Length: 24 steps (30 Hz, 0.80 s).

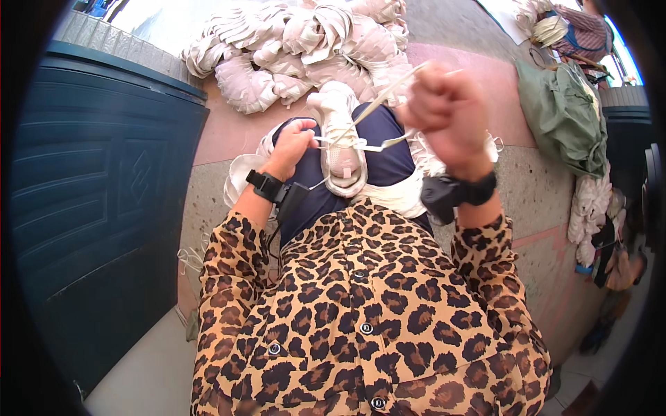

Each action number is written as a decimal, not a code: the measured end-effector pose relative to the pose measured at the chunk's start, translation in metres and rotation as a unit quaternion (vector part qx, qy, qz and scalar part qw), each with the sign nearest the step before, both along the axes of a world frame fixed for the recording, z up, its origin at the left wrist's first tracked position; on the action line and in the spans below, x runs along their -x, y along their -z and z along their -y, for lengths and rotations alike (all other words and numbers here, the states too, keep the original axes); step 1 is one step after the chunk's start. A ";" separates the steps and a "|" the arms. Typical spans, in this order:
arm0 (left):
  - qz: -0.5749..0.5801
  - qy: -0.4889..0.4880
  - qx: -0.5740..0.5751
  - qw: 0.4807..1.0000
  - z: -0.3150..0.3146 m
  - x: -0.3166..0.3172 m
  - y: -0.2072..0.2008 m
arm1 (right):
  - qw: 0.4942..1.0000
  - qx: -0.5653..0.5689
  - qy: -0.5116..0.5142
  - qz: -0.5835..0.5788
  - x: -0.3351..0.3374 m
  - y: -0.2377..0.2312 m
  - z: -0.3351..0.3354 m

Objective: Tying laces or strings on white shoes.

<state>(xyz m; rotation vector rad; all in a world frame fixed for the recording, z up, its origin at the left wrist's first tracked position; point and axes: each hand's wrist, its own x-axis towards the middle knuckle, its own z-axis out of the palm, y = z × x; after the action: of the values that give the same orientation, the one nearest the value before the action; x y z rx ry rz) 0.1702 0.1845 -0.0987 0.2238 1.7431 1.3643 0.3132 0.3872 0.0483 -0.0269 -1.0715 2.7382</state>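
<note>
A pale pink and white sneaker (341, 156) lies lengthwise across my lap, held between my thighs in dark trousers. White shoelace (381, 102) is threaded through its eyelets. My right hand (445, 114) is raised to the right of the shoe, closed in a fist and smeared by motion, with lace strands drawn taut from the shoe to it. Beside the shoe's left edge, my left hand (294, 147) has thumb and fingers pinched together on the lace. Its other fingers are curled under, partly hidden.
Bundled pale shoe uppers (298, 52) are heaped on the floor ahead. Loose white laces (397, 196) lie over my right thigh. A dark blue panelled door (118, 166) stands at the left. On the right are a green sack (563, 114) and another person (583, 35) farther off.
</note>
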 end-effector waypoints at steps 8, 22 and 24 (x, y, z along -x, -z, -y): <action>-0.117 0.185 -0.004 0.976 -0.032 -0.009 -0.029 | 0.971 0.152 -0.128 -0.130 0.014 -0.045 0.009; 0.047 -0.032 -0.224 0.973 -0.018 0.004 -0.032 | 0.963 0.127 0.222 0.083 0.023 0.009 -0.064; 0.092 -0.143 -0.256 0.952 -0.003 0.033 -0.046 | 0.997 0.054 0.037 -0.043 -0.009 0.071 -0.120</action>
<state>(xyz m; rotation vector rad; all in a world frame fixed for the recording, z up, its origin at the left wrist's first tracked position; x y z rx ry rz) 0.1372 0.1870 -0.0526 0.1220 1.2752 1.9738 0.3222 0.5068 -0.0232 0.0339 -0.8812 2.7020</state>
